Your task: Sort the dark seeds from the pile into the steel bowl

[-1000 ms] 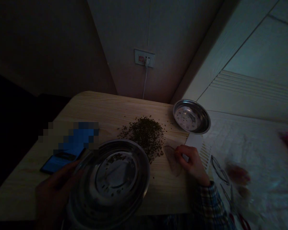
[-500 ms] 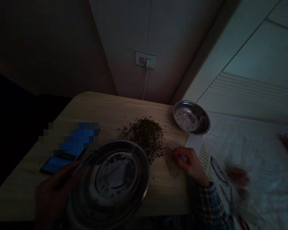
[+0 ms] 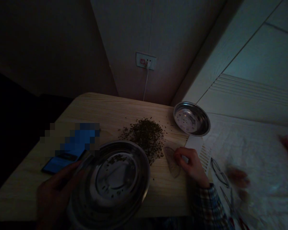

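The scene is dim. My left hand [image 3: 54, 195] grips the near-left rim of a large steel bowl [image 3: 110, 183] that holds a few dark seeds and is tilted at the table's front edge. My right hand [image 3: 190, 164] is closed on a thin clear scraper-like piece [image 3: 171, 158] resting on the wooden table [image 3: 105, 111], just right of a pile of small dark seeds [image 3: 144, 135].
A smaller steel bowl [image 3: 191, 118] sits at the table's far right corner. A phone with a lit screen [image 3: 59, 161] lies at the left. A wall socket with a cable [image 3: 146, 60] is behind. Glasses [image 3: 218, 172] and blurred items lie on white bedding at the right.
My right hand and the clear piece have shifted only slightly beside the seed pile. The left hand and large bowl stay put.
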Action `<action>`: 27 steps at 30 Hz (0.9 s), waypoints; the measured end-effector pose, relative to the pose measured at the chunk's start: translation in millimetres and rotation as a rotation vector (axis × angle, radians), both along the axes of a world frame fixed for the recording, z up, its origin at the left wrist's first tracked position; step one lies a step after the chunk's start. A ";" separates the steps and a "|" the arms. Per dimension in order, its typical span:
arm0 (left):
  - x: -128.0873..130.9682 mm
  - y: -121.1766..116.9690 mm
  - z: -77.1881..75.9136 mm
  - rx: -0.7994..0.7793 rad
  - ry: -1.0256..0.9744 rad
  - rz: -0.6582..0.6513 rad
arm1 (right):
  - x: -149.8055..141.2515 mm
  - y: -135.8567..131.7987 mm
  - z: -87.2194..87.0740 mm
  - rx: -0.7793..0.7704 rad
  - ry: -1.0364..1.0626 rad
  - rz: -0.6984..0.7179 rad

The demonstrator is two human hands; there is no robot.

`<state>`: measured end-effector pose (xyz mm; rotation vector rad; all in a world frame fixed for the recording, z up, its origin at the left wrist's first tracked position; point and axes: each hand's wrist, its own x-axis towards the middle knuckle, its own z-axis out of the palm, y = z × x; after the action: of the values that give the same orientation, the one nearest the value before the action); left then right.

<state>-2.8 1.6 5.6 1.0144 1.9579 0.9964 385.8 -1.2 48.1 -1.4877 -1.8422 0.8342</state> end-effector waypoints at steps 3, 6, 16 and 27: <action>-1.8 -1.2 -2.9 -0.014 -0.014 0.005 | -1.0 0.8 -1.2 0.005 -0.001 0.008; -2.5 0.1 -3.5 -0.022 -0.006 0.006 | -0.9 1.2 -3.5 0.005 0.003 0.014; -3.8 3.1 -1.6 0.007 -0.004 -0.033 | 0.4 0.9 -5.0 -0.014 0.013 -0.040; -5.1 3.4 -2.9 0.013 -0.018 -0.035 | -0.2 1.2 -8.2 0.008 0.020 -0.001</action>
<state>-8.0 5.0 2.7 1.0403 1.9154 0.9965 385.6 0.0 39.8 -1.4700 -1.8284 0.8370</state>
